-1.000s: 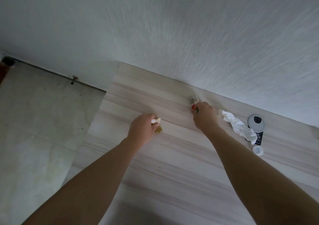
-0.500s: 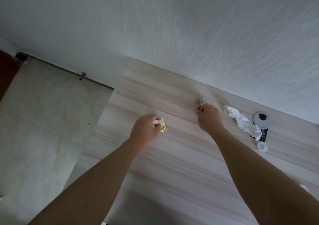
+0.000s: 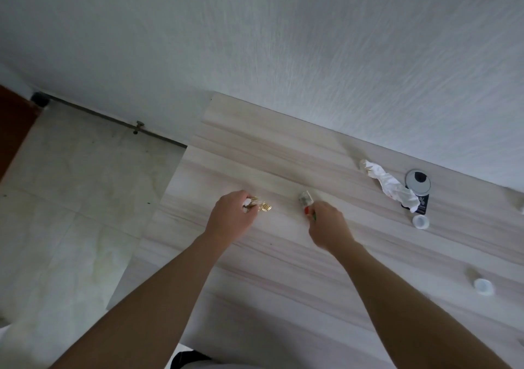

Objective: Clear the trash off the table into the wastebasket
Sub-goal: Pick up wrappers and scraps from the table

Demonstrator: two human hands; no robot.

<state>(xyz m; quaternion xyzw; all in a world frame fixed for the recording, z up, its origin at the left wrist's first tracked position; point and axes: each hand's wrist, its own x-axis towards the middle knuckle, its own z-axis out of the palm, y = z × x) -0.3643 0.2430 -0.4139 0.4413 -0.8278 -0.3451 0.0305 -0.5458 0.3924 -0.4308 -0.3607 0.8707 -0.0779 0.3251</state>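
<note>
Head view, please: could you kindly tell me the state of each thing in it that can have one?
left hand: pinches the gold wrapper.
right hand: grips the clear wrapper.
white tissue: crumpled, loose on the table, overlapping the black packet.
upper white cap: loose, untouched, beside the packet.
lower white cap: loose, untouched.

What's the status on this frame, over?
Left hand pinches gold wrapper. Right hand grips red-and-clear wrapper. Crumpled white paper, far white cap, near white cap on table. Wastebasket out of view.
</note>
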